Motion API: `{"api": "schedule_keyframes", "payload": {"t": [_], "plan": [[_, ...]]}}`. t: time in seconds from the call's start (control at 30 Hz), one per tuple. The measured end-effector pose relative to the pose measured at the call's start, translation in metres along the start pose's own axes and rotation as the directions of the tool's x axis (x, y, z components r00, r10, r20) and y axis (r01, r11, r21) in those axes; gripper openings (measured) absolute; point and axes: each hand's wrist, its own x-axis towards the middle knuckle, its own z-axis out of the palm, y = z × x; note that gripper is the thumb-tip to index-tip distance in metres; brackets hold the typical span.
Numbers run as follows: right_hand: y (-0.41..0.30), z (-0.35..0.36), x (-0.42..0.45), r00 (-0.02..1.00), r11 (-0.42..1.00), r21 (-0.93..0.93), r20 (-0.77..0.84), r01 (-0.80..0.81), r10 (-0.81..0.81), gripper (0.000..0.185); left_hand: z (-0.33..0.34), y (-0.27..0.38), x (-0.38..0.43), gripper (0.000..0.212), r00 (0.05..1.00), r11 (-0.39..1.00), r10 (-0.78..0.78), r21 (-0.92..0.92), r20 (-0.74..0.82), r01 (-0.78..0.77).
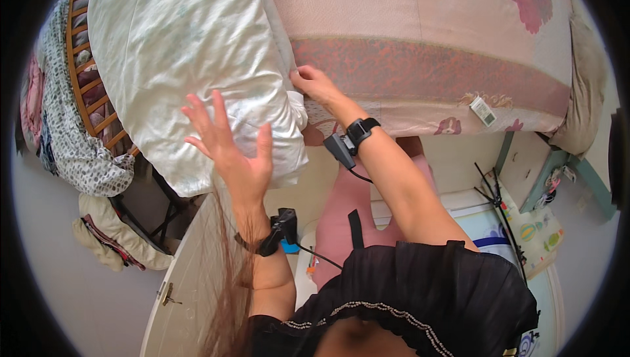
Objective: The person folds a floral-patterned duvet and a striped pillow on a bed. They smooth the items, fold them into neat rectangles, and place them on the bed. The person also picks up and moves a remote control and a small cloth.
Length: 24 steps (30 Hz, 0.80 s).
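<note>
A bulky white quilt with faint green marks lies at the left end of the bed, wrinkled and bunched along its near edge. My left hand hovers over its front part, palm down with fingers spread, holding nothing. At the quilt's right edge, my right hand pinches the fabric between thumb and fingers. Beneath and to the right spreads a pink bedspread with a reddish patterned band. Both wrists wear black straps with small devices.
A wooden slatted rail draped with clothes stands left of the quilt. A white door stands at lower left. On the bedspread lies a small white device. A black tripod-like stand and a cabinet are at right.
</note>
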Motion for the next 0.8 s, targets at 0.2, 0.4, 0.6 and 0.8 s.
{"api": "schedule_keyframes", "payload": {"t": [0.2, 0.4, 0.6, 0.8], "plan": [[0.012, 0.058, -0.022, 0.975, 0.944, -0.251, -0.003, 0.215, -0.223, 0.028, 0.009, 0.009, -0.007, 0.080, 0.991, 0.991, 0.064, 0.111, 0.116, -0.077], [0.029, 0.075, -0.041, 0.979, 0.940, -0.273, 0.046, 0.203, -0.197, 0.031, 0.009, -0.033, -0.016, 0.076, 0.991, 0.984, -0.005, 0.179, 0.134, -0.020], [0.027, 0.009, -0.028, 0.905, 0.893, -0.234, -0.092, 0.385, -0.414, 0.026, 0.040, -0.001, -0.013, 0.067, 0.998, 0.942, 0.013, 0.334, 0.063, -0.033], [-0.024, -0.213, -0.042, 0.978, 0.975, 0.116, -0.103, 0.191, -0.179, 0.033, 0.069, 0.055, -0.004, 0.061, 0.982, 0.981, 0.183, 0.059, 0.046, -0.185]]}}
